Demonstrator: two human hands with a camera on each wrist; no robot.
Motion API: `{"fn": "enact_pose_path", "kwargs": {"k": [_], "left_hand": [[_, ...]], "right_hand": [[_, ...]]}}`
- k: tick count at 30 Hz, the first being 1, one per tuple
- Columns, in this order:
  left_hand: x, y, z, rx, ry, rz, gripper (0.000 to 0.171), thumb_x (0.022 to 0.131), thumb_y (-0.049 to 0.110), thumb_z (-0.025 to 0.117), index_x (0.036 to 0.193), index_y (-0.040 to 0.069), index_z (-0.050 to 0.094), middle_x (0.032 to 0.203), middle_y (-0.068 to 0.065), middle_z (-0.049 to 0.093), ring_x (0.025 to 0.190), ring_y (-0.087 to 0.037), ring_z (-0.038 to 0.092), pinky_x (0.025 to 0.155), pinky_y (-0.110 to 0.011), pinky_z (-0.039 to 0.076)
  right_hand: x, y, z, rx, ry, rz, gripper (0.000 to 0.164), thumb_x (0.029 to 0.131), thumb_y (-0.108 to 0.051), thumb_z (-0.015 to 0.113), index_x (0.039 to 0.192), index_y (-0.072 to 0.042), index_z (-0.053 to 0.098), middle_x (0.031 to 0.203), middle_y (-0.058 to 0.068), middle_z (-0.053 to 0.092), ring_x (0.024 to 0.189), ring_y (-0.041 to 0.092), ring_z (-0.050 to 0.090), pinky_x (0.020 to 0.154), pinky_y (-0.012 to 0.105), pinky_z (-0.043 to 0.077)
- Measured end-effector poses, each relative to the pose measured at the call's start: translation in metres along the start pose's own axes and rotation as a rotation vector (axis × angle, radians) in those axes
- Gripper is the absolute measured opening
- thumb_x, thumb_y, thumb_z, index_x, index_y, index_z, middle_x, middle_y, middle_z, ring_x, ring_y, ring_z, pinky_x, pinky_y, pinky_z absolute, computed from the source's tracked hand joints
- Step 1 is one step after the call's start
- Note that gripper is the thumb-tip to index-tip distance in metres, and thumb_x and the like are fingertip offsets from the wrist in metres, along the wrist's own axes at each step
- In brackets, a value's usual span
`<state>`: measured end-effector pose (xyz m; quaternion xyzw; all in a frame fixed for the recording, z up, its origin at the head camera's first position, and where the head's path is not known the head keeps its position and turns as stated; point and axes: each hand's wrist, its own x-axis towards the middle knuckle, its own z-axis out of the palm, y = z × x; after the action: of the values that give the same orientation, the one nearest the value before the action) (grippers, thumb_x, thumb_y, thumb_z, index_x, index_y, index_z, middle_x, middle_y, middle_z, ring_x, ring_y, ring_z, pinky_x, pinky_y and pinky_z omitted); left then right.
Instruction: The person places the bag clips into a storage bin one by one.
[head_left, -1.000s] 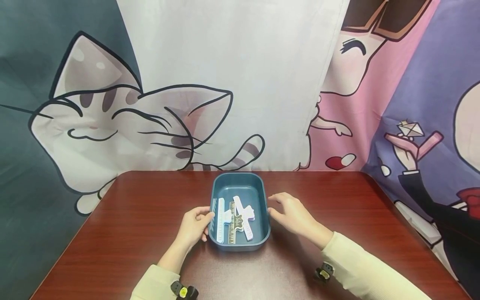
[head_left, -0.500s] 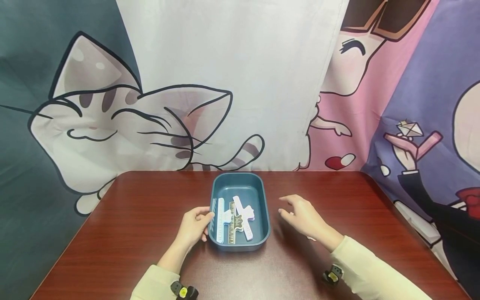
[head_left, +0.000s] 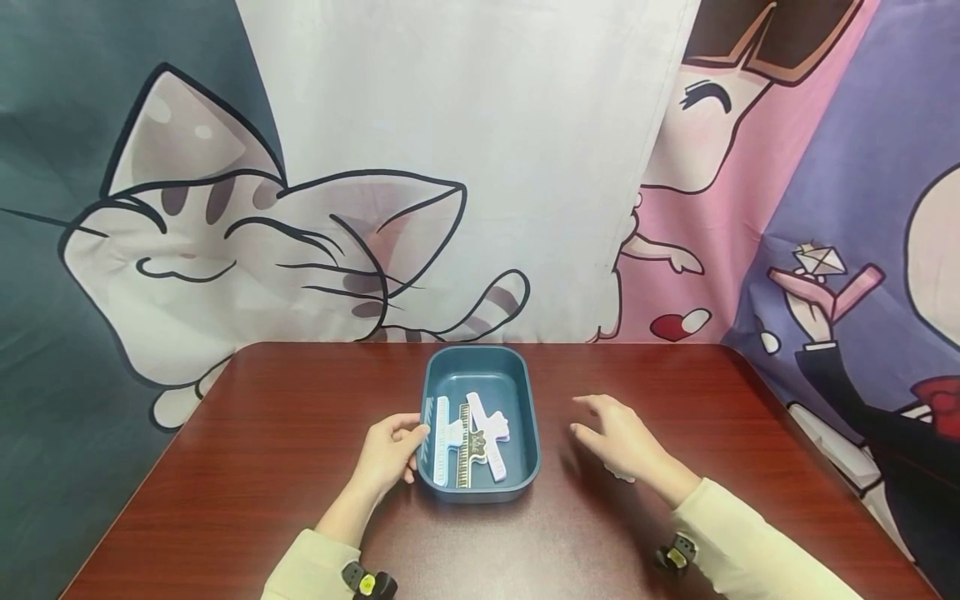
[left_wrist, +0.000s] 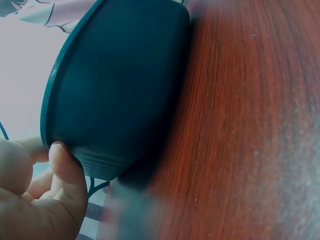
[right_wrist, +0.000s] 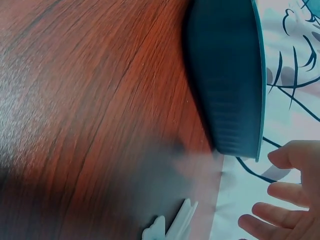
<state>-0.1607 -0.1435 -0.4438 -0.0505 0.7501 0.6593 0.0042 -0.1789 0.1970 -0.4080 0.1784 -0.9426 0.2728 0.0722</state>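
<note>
A dark blue-green plastic basin (head_left: 487, 497) stands on the table with three long ruler-like clips inside. One clip (head_left: 442, 454) is white with a pale blue handle. The middle clip (head_left: 477, 446) is patterned black and gold, and the last clip (head_left: 487, 450) is pale lilac and slanted. My left hand (head_left: 386, 454) pinches the basin's left rim between thumb and fingers. Right of the basin and apart from it, my right hand (head_left: 618, 437) hovers with loose, spread fingers, holding nothing. Beneath it lies a white clip-like piece (right_wrist: 177, 225), mostly hidden by the hand in the head view.
The reddish-brown wooden table (head_left: 315, 383) extends around the basin on every side. Behind its far edge hangs a cartoon-printed cloth (head_left: 555, 167). Each sleeve bears a black wrist camera, such as the right wrist camera (head_left: 677, 552).
My right hand has drawn away from the basin's right side, rightward and slightly nearer me, and the white piece now shows under it. The left hand and basin have stayed put.
</note>
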Motion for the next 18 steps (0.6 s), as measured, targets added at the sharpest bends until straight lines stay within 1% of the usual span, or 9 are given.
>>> {"fn": "enact_pose_path", "kwargs": {"k": [8, 18], "left_hand": [[0.0, 0.0, 0.0, -0.008, 0.0, 0.001, 0.031, 0.095, 0.0, 0.066, 0.123, -0.014, 0.062, 0.059, -0.006, 0.055, 0.041, -0.009, 0.046, 0.034, -0.019, 0.041], [0.0, 0.0, 0.0, -0.008, -0.001, 0.002, 0.031, 0.095, 0.0, 0.066, 0.123, -0.014, 0.062, 0.059, -0.005, 0.055, 0.041, -0.009, 0.046, 0.035, -0.019, 0.041]], "right_hand": [[-0.002, 0.008, -0.006, -0.054, -0.044, -0.015, 0.042, 0.091, -0.014, 0.073, 0.127, 0.007, 0.064, 0.122, 0.025, 0.066, 0.114, 0.042, 0.062, 0.097, 0.059, 0.051], [-0.005, 0.015, -0.011, -0.077, -0.102, 0.026, 0.046, 0.093, -0.023, 0.074, 0.127, 0.007, 0.063, 0.122, 0.025, 0.065, 0.115, 0.042, 0.062, 0.098, 0.059, 0.05]]}}
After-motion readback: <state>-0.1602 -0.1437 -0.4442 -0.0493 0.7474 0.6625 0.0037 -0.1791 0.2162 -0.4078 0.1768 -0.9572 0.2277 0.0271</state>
